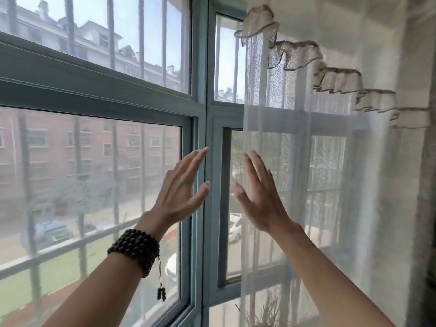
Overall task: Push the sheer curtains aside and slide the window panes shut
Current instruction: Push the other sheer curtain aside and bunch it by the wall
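both open hands [181,192] raised beside the sheer curtain [306,161]

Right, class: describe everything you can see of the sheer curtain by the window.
The sheer curtain is thin, white and see-through, with a faint leafy pattern and a ruffled, brown-edged trim stepping down across its upper part. It hangs in soft vertical folds over the right-hand window, leaving a strip of the pane beside the blue-grey frame uncovered. The right hand, open with fingers spread, is at its left edge; whether it touches cannot be told.
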